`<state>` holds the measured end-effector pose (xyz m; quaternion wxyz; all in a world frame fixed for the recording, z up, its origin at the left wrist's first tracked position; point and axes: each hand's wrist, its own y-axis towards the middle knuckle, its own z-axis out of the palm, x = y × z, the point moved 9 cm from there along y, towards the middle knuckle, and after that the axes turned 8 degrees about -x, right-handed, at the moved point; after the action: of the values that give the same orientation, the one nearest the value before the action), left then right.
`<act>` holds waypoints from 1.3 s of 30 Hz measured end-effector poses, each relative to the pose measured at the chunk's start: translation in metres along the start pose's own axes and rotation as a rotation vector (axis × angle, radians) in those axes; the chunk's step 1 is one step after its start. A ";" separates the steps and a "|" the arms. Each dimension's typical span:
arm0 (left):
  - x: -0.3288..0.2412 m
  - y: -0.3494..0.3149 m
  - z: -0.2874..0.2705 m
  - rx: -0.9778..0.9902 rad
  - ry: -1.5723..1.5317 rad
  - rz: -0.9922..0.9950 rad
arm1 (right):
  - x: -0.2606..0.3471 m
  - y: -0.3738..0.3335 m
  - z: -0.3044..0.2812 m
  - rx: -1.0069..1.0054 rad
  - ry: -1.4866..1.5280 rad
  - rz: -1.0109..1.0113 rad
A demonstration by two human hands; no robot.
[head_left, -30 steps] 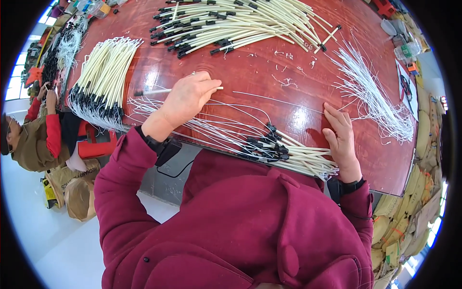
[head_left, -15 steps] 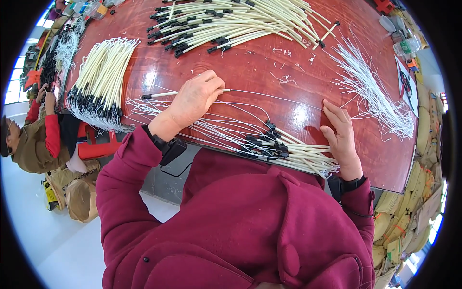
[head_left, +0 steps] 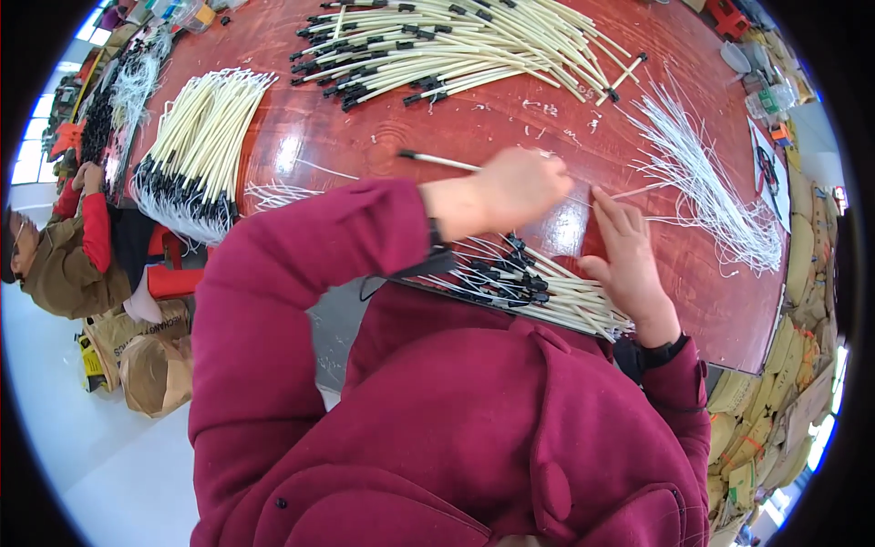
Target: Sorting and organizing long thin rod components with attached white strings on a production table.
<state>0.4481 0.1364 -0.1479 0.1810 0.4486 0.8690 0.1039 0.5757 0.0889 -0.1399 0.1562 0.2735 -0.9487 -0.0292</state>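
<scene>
My left hand (head_left: 524, 189), slightly blurred, is closed around a thin cream tube (head_left: 447, 162) above the middle of the table. The tube's black-capped end points left, and its other end is hidden in my fingers. Flat on the table to the right lies my right hand (head_left: 629, 260), its fingers stretched out and the thumb apart. Its fingertips are by a thin white cord, close to my left hand. Below my left hand, at the near edge, is a pile of cream tubes with black fittings (head_left: 529, 283) and white cords, partly covered by my left sleeve.
Large heap of cream tubes (head_left: 474, 50) at the back. Neat bundle of corded tubes (head_left: 205, 137) on the left, loose white cords (head_left: 706, 182) on the right. Beyond them are pliers (head_left: 767, 169) and a plastic bottle (head_left: 773, 98). Another person (head_left: 68, 264) works at far left.
My left hand has moved right with the tube, closer to my right hand. My left forearm now covers part of the near cords. The right hand has shifted slightly left.
</scene>
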 end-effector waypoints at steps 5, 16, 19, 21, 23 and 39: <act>-0.038 0.031 0.018 -0.010 0.016 0.027 | -0.010 0.006 0.010 -0.086 0.087 -0.043; 0.116 -0.076 -0.071 -0.192 -0.058 -0.667 | -0.020 0.028 -0.007 -0.203 0.091 -0.054; 0.124 -0.085 -0.054 -0.120 -0.119 -0.783 | -0.014 0.033 -0.002 -0.236 0.095 -0.083; 0.121 -0.084 -0.050 -0.151 -0.113 -0.758 | -0.007 0.034 -0.001 -0.250 0.096 -0.098; 0.121 -0.084 -0.047 -0.134 -0.121 -0.737 | 0.000 0.035 -0.003 -0.280 0.100 -0.105; 0.122 -0.110 -0.067 -0.038 -0.473 -0.717 | 0.009 0.034 0.000 -0.431 0.045 -0.139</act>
<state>0.2745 0.1717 -0.1516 0.4080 0.1263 0.9025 -0.0551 0.5514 0.1129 -0.1322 0.2296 0.2990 -0.8957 -0.2359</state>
